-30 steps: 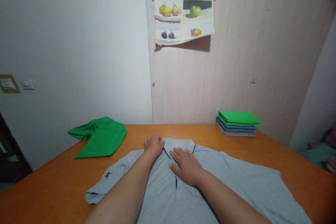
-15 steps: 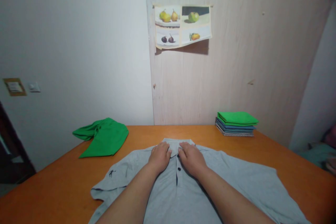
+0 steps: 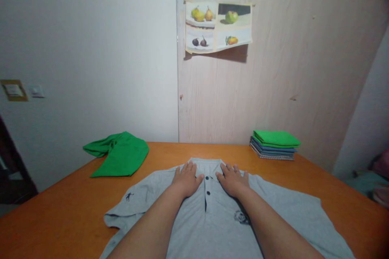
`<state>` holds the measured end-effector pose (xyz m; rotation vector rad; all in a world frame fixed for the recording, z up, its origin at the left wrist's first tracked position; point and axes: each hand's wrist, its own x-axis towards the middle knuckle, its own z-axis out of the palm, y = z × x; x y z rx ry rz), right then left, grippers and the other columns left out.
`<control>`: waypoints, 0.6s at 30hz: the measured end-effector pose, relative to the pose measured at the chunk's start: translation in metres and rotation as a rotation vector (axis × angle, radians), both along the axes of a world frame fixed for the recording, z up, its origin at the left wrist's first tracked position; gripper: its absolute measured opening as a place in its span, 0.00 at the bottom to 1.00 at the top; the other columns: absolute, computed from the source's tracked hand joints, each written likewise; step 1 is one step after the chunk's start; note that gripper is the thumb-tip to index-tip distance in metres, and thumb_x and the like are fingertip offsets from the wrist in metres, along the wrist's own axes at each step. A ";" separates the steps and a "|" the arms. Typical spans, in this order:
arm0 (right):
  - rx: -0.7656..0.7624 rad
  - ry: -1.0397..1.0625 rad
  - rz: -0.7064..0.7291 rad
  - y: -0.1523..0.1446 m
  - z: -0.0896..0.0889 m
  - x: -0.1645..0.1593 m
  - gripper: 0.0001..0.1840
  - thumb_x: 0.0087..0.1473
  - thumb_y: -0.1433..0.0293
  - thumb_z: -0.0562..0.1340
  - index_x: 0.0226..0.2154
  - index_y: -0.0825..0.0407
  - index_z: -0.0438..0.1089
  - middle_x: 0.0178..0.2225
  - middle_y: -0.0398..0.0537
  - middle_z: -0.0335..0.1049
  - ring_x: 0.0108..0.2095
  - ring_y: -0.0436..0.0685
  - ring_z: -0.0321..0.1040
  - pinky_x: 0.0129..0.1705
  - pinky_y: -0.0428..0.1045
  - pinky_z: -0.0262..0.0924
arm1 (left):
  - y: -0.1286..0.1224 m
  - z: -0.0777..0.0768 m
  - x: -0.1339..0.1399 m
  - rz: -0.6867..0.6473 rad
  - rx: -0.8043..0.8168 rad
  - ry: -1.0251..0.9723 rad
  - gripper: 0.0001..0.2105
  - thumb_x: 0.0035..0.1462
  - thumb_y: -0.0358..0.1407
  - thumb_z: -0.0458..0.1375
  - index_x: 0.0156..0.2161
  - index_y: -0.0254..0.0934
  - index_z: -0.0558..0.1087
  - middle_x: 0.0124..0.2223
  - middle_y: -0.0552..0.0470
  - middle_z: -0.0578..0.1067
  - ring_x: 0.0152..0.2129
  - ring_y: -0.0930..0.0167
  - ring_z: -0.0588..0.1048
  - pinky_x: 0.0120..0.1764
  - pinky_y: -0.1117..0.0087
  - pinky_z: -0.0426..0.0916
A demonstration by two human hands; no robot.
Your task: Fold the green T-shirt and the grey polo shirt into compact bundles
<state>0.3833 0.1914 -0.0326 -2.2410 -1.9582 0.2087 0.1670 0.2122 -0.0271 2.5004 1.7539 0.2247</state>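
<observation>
A grey polo shirt (image 3: 209, 230) lies spread out front side up, its collar at the far end and its lower part running out of view. Two dark buttons show on its placket, and dark prints mark the chest and the sleeve on the left. My left hand (image 3: 187, 180) rests flat on the left side of the collar, fingers spread. On the collar's right side lies my right hand (image 3: 232, 180), palm down with its fingers apart. Neither hand grips the cloth. My forearms cover parts of the shirt's front.
The shirt is on an orange-brown table (image 3: 60, 218). A crumpled green cloth (image 3: 124, 156) lies at the back left. At the back right stands a stack of folded cloths (image 3: 273, 145), bright green on top. A fruit poster (image 3: 217, 27) hangs on the wall behind.
My right hand has slid right, away from the placket, and its fingers have spread. My left hand's fingers have opened out flat. The chest print has come into view.
</observation>
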 end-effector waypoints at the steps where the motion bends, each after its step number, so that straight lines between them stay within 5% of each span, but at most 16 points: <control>1: 0.000 -0.004 0.001 0.000 0.000 0.000 0.39 0.63 0.45 0.41 0.70 0.43 0.46 0.72 0.50 0.40 0.71 0.72 0.33 0.63 0.79 0.27 | 0.000 0.000 0.000 0.000 -0.002 -0.002 0.35 0.66 0.56 0.39 0.69 0.36 0.55 0.72 0.41 0.49 0.70 0.58 0.45 0.65 0.45 0.43; 8: 0.131 -0.012 -0.017 -0.007 0.002 -0.003 0.37 0.64 0.49 0.45 0.67 0.51 0.55 0.69 0.57 0.50 0.70 0.71 0.40 0.65 0.75 0.28 | -0.007 0.004 0.000 -0.009 0.022 -0.029 0.32 0.66 0.54 0.41 0.68 0.36 0.58 0.72 0.40 0.53 0.69 0.56 0.49 0.65 0.45 0.45; 14: 0.267 0.025 0.080 -0.016 0.013 -0.015 0.28 0.66 0.56 0.43 0.49 0.53 0.72 0.51 0.61 0.74 0.53 0.64 0.69 0.54 0.56 0.58 | -0.008 0.010 0.000 0.008 0.236 -0.058 0.23 0.66 0.50 0.47 0.51 0.35 0.74 0.57 0.36 0.72 0.57 0.54 0.68 0.60 0.51 0.57; 18: 0.234 -0.022 0.152 -0.013 0.008 -0.018 0.25 0.64 0.59 0.49 0.52 0.55 0.71 0.57 0.62 0.69 0.59 0.65 0.64 0.58 0.55 0.56 | -0.003 0.007 -0.001 0.005 0.226 -0.045 0.22 0.66 0.48 0.48 0.49 0.33 0.75 0.53 0.36 0.74 0.53 0.55 0.71 0.57 0.56 0.62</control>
